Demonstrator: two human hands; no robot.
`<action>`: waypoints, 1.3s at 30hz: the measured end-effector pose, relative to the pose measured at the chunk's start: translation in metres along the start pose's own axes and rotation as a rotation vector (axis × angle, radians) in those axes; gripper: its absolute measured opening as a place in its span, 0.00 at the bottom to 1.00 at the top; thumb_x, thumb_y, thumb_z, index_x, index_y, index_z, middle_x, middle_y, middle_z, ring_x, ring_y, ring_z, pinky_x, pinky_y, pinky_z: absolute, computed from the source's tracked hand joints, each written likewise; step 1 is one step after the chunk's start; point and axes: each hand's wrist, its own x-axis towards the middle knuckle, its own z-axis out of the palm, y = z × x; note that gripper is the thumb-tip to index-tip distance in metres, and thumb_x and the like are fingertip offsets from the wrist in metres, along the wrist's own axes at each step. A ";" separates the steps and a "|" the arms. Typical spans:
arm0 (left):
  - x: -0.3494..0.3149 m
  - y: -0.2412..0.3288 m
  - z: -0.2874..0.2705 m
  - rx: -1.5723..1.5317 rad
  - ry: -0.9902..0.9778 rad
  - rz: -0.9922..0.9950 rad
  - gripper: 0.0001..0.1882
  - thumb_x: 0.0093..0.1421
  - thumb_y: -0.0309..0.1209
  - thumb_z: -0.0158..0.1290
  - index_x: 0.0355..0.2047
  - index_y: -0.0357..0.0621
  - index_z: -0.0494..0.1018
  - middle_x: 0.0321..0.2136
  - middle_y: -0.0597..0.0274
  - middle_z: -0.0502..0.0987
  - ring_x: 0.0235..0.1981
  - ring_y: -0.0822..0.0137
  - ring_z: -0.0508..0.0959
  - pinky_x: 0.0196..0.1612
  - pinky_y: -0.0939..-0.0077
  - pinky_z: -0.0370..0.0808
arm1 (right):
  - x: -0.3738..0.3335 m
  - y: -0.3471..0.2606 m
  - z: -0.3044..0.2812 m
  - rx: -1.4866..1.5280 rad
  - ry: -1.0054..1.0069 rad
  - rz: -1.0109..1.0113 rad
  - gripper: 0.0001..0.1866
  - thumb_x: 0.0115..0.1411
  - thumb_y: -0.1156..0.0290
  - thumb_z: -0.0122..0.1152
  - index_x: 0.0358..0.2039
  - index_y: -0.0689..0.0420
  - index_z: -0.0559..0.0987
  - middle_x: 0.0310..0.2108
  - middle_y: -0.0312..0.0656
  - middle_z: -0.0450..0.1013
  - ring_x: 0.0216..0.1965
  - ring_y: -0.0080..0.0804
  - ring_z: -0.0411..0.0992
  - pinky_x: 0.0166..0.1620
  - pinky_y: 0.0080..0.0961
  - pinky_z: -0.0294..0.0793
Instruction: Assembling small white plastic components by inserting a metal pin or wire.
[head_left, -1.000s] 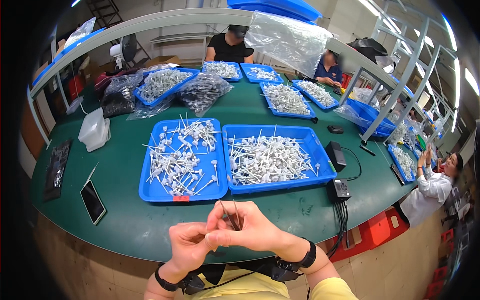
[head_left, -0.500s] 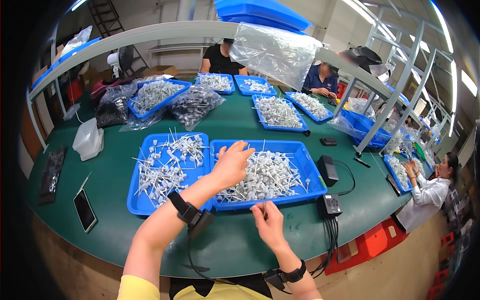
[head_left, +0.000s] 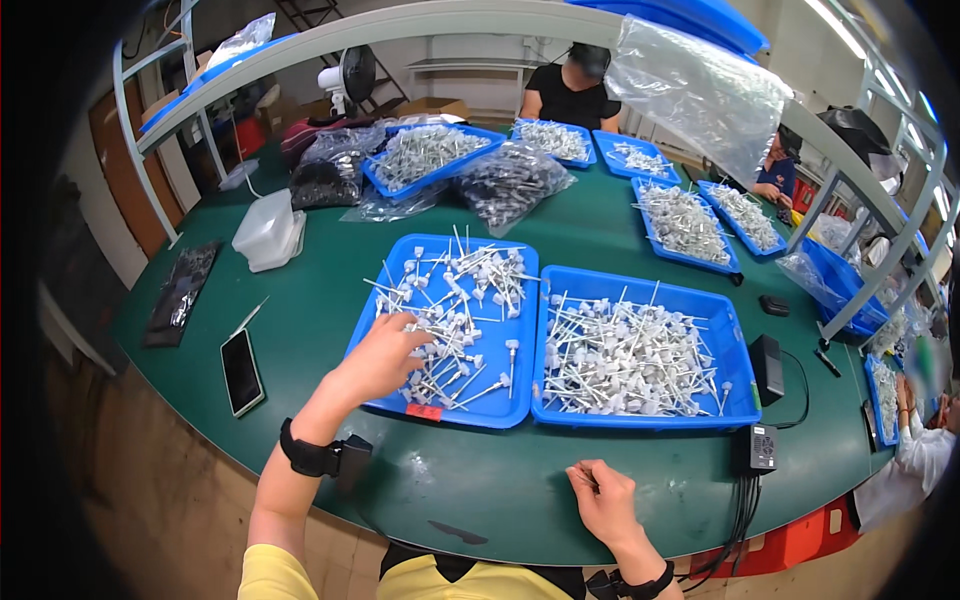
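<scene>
My left hand [head_left: 383,358] reaches into the left blue tray [head_left: 522,400]. Its fingers are apart and bent down at the thin metal rods with pale plastic heads [head_left: 455,325] lying loosely there. In the right blue tray [head_left: 650,418], a denser heap of the same rods [head_left: 630,360] covers most of the bottom. In front of that tray, my right hand [head_left: 605,495] is just over the table, thumb and fingers closed in a pinch. Whatever lies between those fingertips is too small and hidden to make out. Both wrists wear black straps with small devices.
A phone [head_left: 241,372], a dark plastic packet [head_left: 182,295] and clear tubs [head_left: 268,232] lie left. Further trays of rods [head_left: 425,155] and a bag of dark parts [head_left: 512,185] stand behind. Black boxes with cables [head_left: 757,450] are at right. Co-workers sit beyond.
My left hand has gone from above the right tray to the left tray. My right hand has drawn back from the right tray's front edge. The view has swung left.
</scene>
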 end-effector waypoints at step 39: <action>0.079 0.012 0.019 -0.294 0.170 0.295 0.09 0.50 0.15 0.47 0.32 0.38 0.70 0.28 0.55 0.74 0.33 0.59 0.75 0.36 0.67 0.72 | -0.003 -0.018 -0.007 -0.158 -0.280 -0.269 0.11 0.55 0.66 0.62 0.38 0.55 0.76 0.21 0.36 0.69 0.22 0.35 0.72 0.22 0.29 0.71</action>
